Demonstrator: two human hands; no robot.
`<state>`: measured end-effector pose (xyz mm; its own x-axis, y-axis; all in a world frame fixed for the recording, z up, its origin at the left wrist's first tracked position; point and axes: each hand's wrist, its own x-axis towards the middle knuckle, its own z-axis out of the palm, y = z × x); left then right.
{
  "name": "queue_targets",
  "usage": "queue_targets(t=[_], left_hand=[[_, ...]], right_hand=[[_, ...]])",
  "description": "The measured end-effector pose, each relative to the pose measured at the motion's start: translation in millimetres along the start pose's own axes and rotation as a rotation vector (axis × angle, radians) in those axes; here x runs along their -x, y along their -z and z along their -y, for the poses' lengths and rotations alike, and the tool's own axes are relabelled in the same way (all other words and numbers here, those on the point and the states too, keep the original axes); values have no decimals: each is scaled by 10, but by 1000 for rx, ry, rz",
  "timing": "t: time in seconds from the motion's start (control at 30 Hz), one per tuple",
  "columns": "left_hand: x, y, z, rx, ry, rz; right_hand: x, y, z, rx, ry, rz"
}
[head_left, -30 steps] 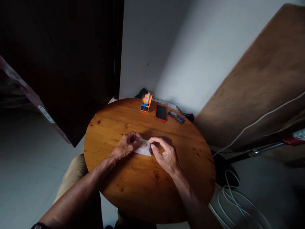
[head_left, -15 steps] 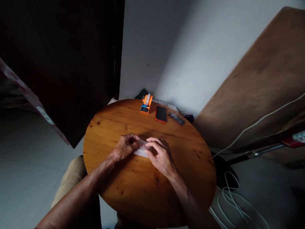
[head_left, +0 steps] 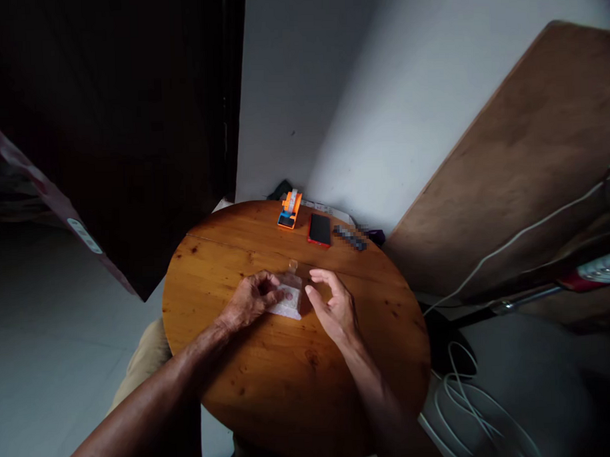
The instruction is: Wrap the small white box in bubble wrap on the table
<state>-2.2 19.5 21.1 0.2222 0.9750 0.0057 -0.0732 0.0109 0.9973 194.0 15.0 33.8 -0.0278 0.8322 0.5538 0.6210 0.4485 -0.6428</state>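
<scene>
My left hand (head_left: 251,300) presses a small white folded packet (head_left: 288,302) down on the round wooden table (head_left: 270,383), fingers curled onto its left edge. A short strip of clear tape (head_left: 293,264) sticks up from the packet's far edge. My right hand (head_left: 334,304) hovers just right of the packet, lifted off it, fingers apart and holding nothing.
At the table's far edge lie an orange tape dispenser (head_left: 288,211), a red-edged phone (head_left: 320,229) and a dark oblong object (head_left: 352,237). A wooden board (head_left: 522,147) leans on the wall at right. White cables (head_left: 466,399) coil on the floor. A dark door (head_left: 131,128) stands at left.
My right hand has lifted off the packet and moved slightly right, opening its fingers. A bit of tape now stands up at the packet's far edge. The left hand keeps pressing it.
</scene>
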Motion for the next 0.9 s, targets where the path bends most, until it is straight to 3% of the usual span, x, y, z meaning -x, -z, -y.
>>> queue_targets(t=[0.2, 0.3, 0.5, 0.7, 0.9], left_hand=[[-8, 29, 51, -53, -54, -38], [-10, 39, 103, -80, -83, -29], [14, 40, 127, -212, -108, 13], [35, 37, 65, -325, -106, -6], [29, 21, 82, -330, -73, -11]], right_hand=[[-76, -27, -281, -209, -217, 158], [-184, -18, -372, -253, -259, 230], [-439, -151, -328, -203, -333, 367], [-475, -348, -189, -367, -350, 260], [-377, -228, -69, -344, -215, 256]])
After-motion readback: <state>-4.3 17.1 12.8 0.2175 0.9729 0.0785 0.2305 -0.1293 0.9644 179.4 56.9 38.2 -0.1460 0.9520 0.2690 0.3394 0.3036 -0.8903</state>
